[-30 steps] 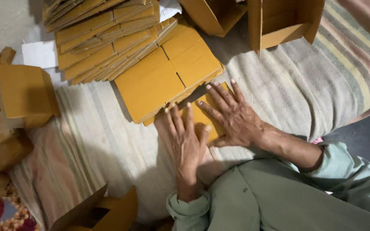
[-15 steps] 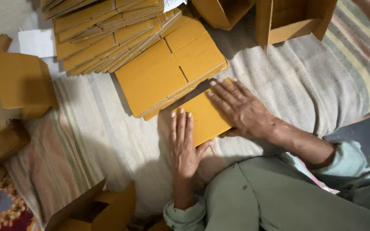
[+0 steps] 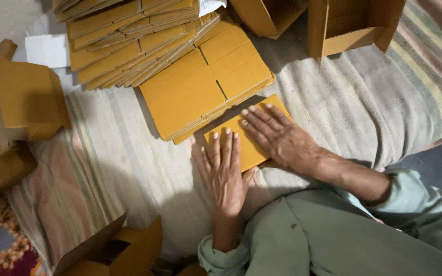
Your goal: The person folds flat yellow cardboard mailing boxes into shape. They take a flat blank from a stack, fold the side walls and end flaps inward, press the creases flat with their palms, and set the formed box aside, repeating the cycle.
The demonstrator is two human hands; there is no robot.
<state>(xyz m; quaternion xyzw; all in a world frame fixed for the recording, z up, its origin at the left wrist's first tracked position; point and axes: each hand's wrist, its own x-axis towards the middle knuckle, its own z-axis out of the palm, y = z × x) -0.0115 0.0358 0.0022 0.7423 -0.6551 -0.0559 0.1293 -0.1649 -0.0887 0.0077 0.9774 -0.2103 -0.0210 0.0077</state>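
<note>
While hands (image 3: 251, 158) press cardboard (image 3: 246, 138) — stack (image 3: 200, 92) adjoining

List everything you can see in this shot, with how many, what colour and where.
Flat yellow cardboard sheet: one, yellow, under both hands on the cloth.
Stack of flattened yellow cardboard boxes: one fanned pile, yellow, top centre.
Opened-up cardboard boxes: two, brown-yellow, top right.
Folded cardboard boxes: several, brown-yellow, left edge.
Open cardboard box: one, brown, bottom left.
White paper sheet: one, white, top left.
Striped woven cloth: one, pale with pink and green stripes, covering the floor.
Left hand: flat on the sheet's near part.
Right hand: flat on the sheet's right part.
</note>
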